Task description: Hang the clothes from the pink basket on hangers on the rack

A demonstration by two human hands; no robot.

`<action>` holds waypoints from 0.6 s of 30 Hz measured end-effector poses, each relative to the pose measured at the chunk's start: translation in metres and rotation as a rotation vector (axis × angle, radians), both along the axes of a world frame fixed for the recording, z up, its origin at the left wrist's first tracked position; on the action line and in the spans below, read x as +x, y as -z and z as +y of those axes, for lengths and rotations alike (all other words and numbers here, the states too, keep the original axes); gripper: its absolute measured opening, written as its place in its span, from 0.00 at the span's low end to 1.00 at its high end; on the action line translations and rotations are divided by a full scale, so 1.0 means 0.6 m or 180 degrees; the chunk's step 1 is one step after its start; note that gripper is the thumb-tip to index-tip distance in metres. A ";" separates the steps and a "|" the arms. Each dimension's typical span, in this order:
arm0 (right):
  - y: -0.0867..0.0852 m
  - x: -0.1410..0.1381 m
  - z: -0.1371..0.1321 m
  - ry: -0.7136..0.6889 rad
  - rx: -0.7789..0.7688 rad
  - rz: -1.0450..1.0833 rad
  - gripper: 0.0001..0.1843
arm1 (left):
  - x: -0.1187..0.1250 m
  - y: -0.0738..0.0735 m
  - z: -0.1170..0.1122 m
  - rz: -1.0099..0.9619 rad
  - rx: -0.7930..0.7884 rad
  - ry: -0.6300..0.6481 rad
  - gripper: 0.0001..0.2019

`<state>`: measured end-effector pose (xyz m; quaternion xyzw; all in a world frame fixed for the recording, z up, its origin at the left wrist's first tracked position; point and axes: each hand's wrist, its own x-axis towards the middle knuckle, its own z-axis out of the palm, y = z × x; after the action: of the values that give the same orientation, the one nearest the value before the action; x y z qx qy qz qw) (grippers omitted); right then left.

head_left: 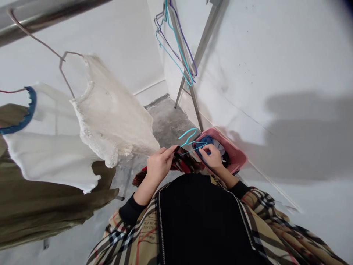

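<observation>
Hung garments [113, 117] lay to the left; a basket [235, 151] holding clothes [210, 144] sat right, against the wall [275, 66]; a rack [193, 99] with hangers [182, 55] stood ahead, behind the basket.

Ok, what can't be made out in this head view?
In the head view:
Basket contents: the pink basket holds clothes, mostly hidden by the right hand.
Red garment: its shape hidden by the left hand and the person's black front.
Rack top: the metal rack is cut off by the top edge.

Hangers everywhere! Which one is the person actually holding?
The bright blue wire hanger, between the left hand and right hand, above the pink basket; the other hangers hang higher, unheld.
</observation>
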<state>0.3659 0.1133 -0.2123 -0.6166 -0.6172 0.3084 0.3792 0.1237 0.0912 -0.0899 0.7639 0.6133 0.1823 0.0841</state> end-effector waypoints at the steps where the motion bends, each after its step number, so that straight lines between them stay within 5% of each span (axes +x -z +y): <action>1: 0.014 -0.001 -0.002 -0.0173 -0.0244 -0.0031 0.17 | 0.001 -0.003 -0.002 -0.0054 0.0028 0.0024 0.16; 8: 0.040 -0.069 0.011 -0.1125 -0.0763 0.0063 0.17 | 0.017 -0.013 -0.010 -0.0282 0.0118 0.0293 0.15; 13: 0.053 -0.110 0.031 -0.0817 -0.0916 -0.0095 0.17 | 0.025 -0.015 -0.015 -0.0528 0.0062 0.0408 0.15; 18: 0.087 -0.084 0.047 -0.0612 -0.0892 0.0230 0.17 | 0.003 -0.009 -0.017 -0.0672 0.0170 0.0165 0.14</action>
<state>0.3152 0.1413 -0.2645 -0.5900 -0.6103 0.4482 0.2802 0.1254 0.0810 -0.0844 0.7580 0.5761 0.2757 0.1325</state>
